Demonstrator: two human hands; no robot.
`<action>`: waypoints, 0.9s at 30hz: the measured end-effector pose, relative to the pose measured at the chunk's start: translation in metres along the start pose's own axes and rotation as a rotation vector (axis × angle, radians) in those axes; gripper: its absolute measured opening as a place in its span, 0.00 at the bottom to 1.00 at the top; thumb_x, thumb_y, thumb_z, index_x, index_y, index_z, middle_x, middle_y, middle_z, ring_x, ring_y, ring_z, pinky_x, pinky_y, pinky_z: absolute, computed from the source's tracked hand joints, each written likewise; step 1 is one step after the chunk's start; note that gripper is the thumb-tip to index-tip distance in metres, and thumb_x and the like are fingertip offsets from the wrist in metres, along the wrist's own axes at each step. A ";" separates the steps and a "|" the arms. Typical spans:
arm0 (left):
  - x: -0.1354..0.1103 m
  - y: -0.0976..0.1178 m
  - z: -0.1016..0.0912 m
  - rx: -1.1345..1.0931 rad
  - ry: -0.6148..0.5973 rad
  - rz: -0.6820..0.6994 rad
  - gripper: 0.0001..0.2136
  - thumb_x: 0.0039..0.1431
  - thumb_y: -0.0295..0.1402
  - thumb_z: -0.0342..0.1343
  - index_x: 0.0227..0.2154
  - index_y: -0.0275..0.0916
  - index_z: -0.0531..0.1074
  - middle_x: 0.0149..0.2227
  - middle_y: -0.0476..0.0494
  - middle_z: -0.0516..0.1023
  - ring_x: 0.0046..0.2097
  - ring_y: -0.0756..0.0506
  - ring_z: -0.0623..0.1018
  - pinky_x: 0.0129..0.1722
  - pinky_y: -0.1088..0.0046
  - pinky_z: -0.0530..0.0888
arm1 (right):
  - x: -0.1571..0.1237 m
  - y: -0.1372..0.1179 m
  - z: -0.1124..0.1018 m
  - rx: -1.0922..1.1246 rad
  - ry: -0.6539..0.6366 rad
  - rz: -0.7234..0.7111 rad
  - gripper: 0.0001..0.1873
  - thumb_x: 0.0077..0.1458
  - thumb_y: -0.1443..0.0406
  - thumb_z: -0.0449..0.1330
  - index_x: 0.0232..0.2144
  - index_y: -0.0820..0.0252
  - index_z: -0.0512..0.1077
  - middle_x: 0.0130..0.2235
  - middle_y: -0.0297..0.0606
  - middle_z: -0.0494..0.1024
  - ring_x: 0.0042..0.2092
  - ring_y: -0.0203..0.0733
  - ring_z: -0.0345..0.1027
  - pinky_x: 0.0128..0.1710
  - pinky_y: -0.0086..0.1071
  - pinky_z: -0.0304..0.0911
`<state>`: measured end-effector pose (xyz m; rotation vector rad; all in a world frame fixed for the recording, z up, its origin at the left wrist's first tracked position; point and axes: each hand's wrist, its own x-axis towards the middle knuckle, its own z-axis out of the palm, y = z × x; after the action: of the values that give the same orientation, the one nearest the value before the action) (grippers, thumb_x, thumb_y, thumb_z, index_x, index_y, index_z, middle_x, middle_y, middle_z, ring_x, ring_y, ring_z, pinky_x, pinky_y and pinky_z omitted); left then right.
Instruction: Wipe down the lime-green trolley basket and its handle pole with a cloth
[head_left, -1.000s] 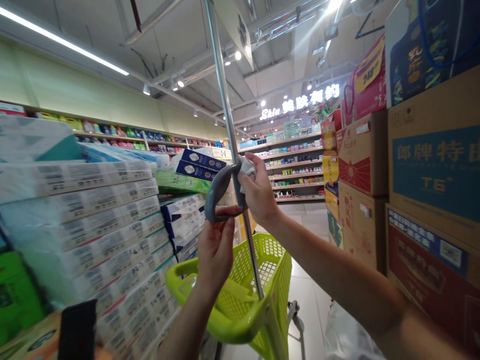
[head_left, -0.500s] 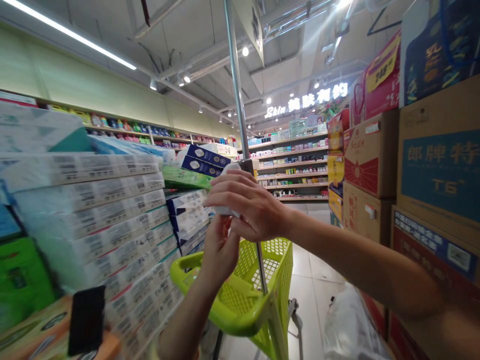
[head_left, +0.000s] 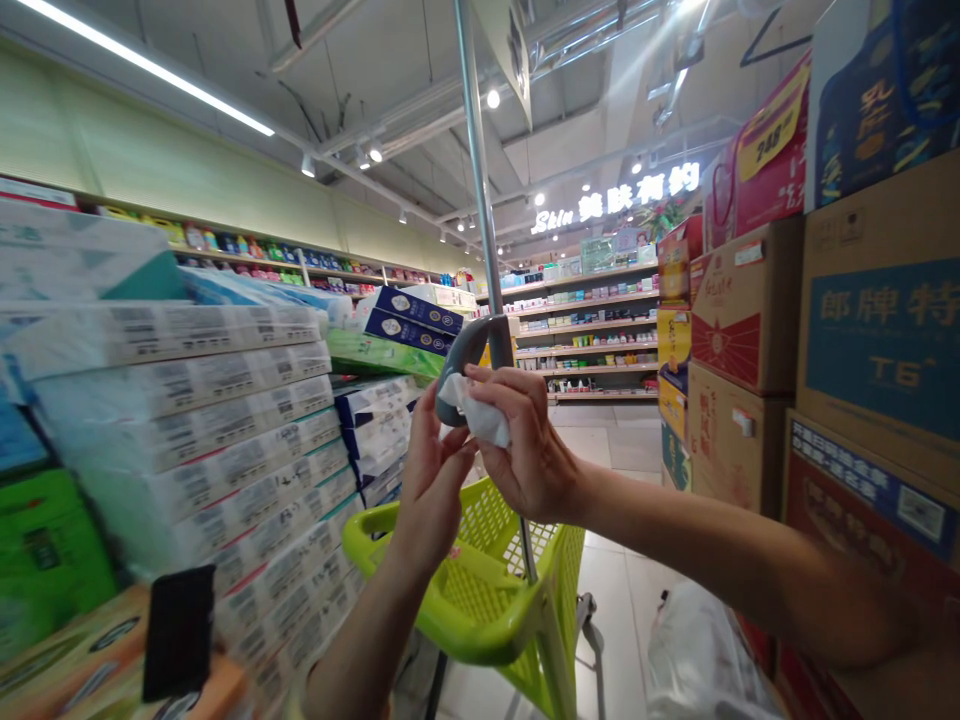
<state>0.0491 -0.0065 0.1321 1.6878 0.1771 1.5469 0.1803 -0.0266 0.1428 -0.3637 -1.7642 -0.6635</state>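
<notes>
A grey curved handle (head_left: pixel 466 350) sits on a tall metal pole (head_left: pixel 480 190) that rises from a lime-green shopping basket cart (head_left: pixel 480 590). My right hand (head_left: pixel 525 445) pinches a crumpled white tissue (head_left: pixel 480 418) against the lower end of the handle. My left hand (head_left: pixel 433 480) is raised just below, its fingers curled up against the handle's lower end beside the tissue. Whether the left fingers grip the handle is partly hidden.
Stacked packs of tissue paper (head_left: pixel 210 420) fill the left side. Cardboard boxes (head_left: pixel 862 330) are piled high on the right. A black phone-like object (head_left: pixel 178 632) lies on orange boxes at lower left. Store shelves (head_left: pixel 592 330) and a tiled aisle run behind.
My right hand has moved the tissue from the top of the handle down to its lower end. My left hand stayed under the handle. The view shifted slightly.
</notes>
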 end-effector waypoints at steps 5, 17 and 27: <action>0.001 0.000 -0.002 0.027 0.019 0.007 0.26 0.53 0.29 0.56 0.56 0.50 0.63 0.57 0.44 0.70 0.50 0.45 0.76 0.46 0.71 0.77 | 0.003 -0.005 -0.002 0.060 -0.023 0.062 0.23 0.57 0.75 0.49 0.54 0.55 0.60 0.52 0.45 0.69 0.61 0.47 0.59 0.59 0.50 0.61; 0.001 -0.003 0.002 0.051 -0.034 0.036 0.25 0.56 0.31 0.56 0.58 0.51 0.63 0.61 0.45 0.67 0.61 0.42 0.69 0.60 0.63 0.69 | 0.039 0.005 -0.020 0.158 -0.405 0.419 0.12 0.53 0.75 0.50 0.34 0.60 0.71 0.35 0.35 0.76 0.37 0.37 0.71 0.39 0.33 0.67; 0.006 -0.001 -0.004 0.257 0.142 0.211 0.20 0.63 0.45 0.51 0.55 0.45 0.69 0.59 0.44 0.70 0.63 0.42 0.65 0.64 0.63 0.62 | 0.015 0.019 -0.024 -0.115 -0.352 0.023 0.16 0.58 0.75 0.52 0.44 0.56 0.71 0.46 0.38 0.77 0.53 0.43 0.66 0.53 0.42 0.64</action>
<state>0.0474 -0.0004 0.1351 1.8417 0.2891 1.8684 0.2053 -0.0277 0.1660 -0.6083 -2.0552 -0.7191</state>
